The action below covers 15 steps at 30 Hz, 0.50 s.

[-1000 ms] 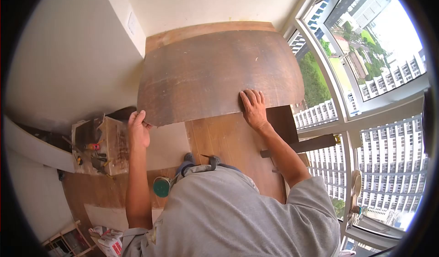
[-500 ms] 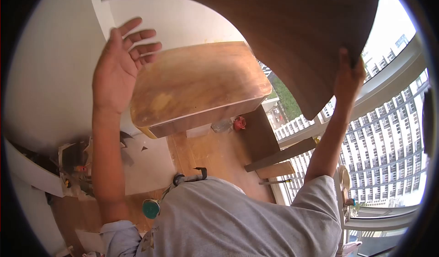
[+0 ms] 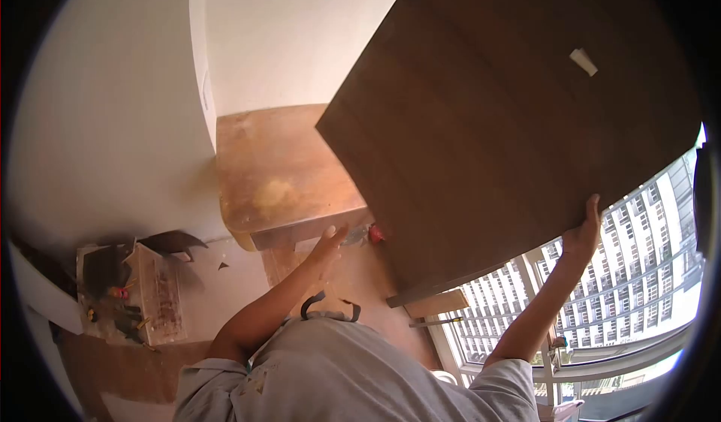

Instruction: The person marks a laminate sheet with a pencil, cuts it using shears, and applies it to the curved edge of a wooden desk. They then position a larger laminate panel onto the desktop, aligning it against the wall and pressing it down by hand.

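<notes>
A large dark brown wood-grain laminate sheet (image 3: 496,122), with a small white sticker on its face, fills the upper right of the view. My right hand (image 3: 583,234) grips its lower edge, thumb against the near face; the fingers behind are hidden. Lower and to the left, my left hand (image 3: 328,248) is apart from the sheet, holding nothing, its thumb and fingers spread. Just beyond it stands a wooden bench (image 3: 282,167) with a rounded front corner and a yellowish stained top, its right part covered by the sheet.
Tall windows (image 3: 537,272) line the right side. Boards (image 3: 435,302) lean by the window. A red bundle (image 3: 376,233) lies beside the bench. At the left, a clear bin (image 3: 158,294) and several tools sit on the floor near scraps. White walls (image 3: 285,39) rise behind.
The sheet has swung down and right, flattening from a strong curve. My right hand moved lower with it. My left hand dropped from high on the left to in front of the bench.
</notes>
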### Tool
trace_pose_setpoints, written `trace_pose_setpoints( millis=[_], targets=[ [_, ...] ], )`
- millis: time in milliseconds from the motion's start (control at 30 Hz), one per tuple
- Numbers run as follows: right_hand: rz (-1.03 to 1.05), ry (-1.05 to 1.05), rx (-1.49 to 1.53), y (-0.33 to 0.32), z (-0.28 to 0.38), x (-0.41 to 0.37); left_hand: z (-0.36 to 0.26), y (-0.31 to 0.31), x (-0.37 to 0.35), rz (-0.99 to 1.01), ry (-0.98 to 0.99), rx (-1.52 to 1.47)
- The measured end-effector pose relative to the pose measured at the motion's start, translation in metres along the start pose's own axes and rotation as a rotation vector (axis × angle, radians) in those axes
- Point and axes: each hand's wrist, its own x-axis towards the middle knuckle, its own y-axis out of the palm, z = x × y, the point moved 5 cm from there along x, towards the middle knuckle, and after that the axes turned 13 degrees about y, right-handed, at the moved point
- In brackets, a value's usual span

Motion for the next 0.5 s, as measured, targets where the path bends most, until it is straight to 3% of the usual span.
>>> trace_pose_setpoints(
  millis=[33, 67, 100, 167, 200, 267, 333, 400, 467, 500],
  targets=[
    [0.066, 0.034, 0.033, -0.002, -0.015, 0.007, 0.007, -0.006, 0.002, -0.126, 0.005, -0.039],
    [-0.104, 0.047, 0.035, 0.008, -0.027, -0.001, 0.006, -0.006, 0.011, -0.245, 0.008, -0.080],
    [-0.019, 0.011, 0.068, -0.004, -0.047, 0.016, -0.010, 0.003, 0.014, -0.218, 0.021, -0.085],
    [-0.060, -0.016, 0.045, 0.019, -0.073, 0.007, -0.055, -0.001, -0.008, -0.049, 0.284, -0.296],
    [-0.020, 0.057, 0.096, 0.026, -0.089, 0.008, -0.049, -0.020, -0.004, -0.302, 0.348, -0.325],
    [0.018, 0.231, 0.165, 0.041, -0.119, 0.003, -0.061, -0.049, -0.013, -0.525, 0.422, -0.237],
    [0.079, 0.258, 0.237, 0.046, -0.155, 0.009, -0.068, -0.078, -0.011, -0.615, 0.629, -0.324],
    [0.161, 0.280, 0.243, 0.059, -0.187, 0.007, -0.083, -0.099, -0.013, -0.762, 0.616, -0.237],
    [-0.048, 0.322, 0.221, 0.068, -0.216, -0.014, -0.091, -0.121, -0.026, -0.932, 0.640, -0.063],
    [-0.031, 0.328, 0.227, 0.077, -0.230, -0.020, -0.095, -0.132, -0.025, -0.948, 0.651, -0.063]
  ],
)
